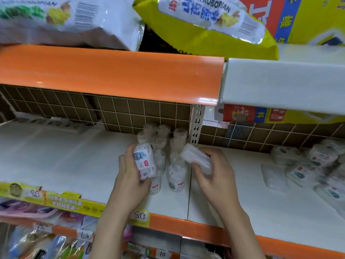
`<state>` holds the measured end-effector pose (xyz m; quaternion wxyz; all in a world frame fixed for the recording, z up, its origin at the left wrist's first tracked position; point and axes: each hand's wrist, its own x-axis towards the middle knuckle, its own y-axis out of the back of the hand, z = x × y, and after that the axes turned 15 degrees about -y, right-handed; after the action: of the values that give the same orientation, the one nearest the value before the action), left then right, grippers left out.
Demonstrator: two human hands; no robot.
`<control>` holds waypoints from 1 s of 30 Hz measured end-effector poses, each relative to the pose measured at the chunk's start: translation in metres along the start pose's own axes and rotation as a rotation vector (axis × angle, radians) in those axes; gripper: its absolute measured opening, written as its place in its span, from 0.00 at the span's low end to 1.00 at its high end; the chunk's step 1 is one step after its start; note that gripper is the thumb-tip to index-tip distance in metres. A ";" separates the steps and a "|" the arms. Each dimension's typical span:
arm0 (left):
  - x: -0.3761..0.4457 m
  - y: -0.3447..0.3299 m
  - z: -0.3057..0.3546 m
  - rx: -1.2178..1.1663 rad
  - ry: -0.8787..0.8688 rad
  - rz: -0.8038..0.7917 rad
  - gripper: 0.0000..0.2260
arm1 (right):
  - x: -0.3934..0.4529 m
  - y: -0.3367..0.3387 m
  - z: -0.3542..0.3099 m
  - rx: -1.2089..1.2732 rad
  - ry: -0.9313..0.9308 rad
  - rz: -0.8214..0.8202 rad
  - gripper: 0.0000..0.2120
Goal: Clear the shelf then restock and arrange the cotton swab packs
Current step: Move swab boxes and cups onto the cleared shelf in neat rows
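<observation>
Both forearms reach up from the bottom of the view, over the orange front edge of the shelf (74,156). Left hand (130,176) first: its fingers curl round a cotton swab pack (144,161), white label facing us with a blue cartoon figure and a small red mark, held upright and slightly tilted above the shelf floor. Over to the right hand (214,172): it grips a second pack (197,158), a clear plastic one lying on its side, angled up and to the left, thumb under it and fingers wrapped behind.

Between the two hands stand the round swab tubs (176,176), clear containers lined up in two rows running back toward the brown tiled back panel (130,113). The front right tub shows a green and red label; the front left one is partly hidden by the left hand's pack. Farther tubs are blurred.

Off to the right, on the neighbouring shelf bay, a loose pile of packs (313,165) lies flat and scattered, well apart from the hands. A yellow price tag (139,215) reading 5.0 sits on the front rail just beside the left wrist. Up top, snack bags (205,25) rest on the upper shelf.
</observation>
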<state>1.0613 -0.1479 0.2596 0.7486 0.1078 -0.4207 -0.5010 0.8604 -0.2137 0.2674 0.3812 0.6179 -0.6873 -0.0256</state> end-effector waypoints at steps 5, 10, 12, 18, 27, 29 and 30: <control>0.015 0.004 -0.009 0.112 -0.022 0.128 0.40 | 0.011 -0.015 -0.004 0.013 0.007 -0.006 0.14; 0.020 0.018 -0.036 0.131 0.016 0.215 0.46 | 0.015 -0.035 -0.018 -0.007 0.011 0.008 0.17; 0.022 0.028 -0.047 0.100 0.023 0.243 0.44 | 0.016 -0.047 -0.030 -0.011 0.027 0.020 0.19; 0.031 0.079 -0.101 0.168 -0.071 0.148 0.33 | 0.007 -0.105 -0.077 0.057 -0.020 0.062 0.17; 0.030 0.169 -0.179 0.051 0.018 0.148 0.36 | -0.023 -0.204 -0.148 0.031 -0.007 0.036 0.15; 0.029 0.177 -0.193 0.074 0.027 0.078 0.35 | -0.026 -0.214 -0.154 0.024 -0.020 0.020 0.15; 0.027 0.179 -0.200 0.083 0.035 0.039 0.34 | -0.027 -0.218 -0.156 0.017 -0.026 0.015 0.15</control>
<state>1.3306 -0.1380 0.2536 0.7603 0.1392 -0.4301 -0.4665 1.1263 -0.1734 0.2540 0.3670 0.6157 -0.6969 -0.0250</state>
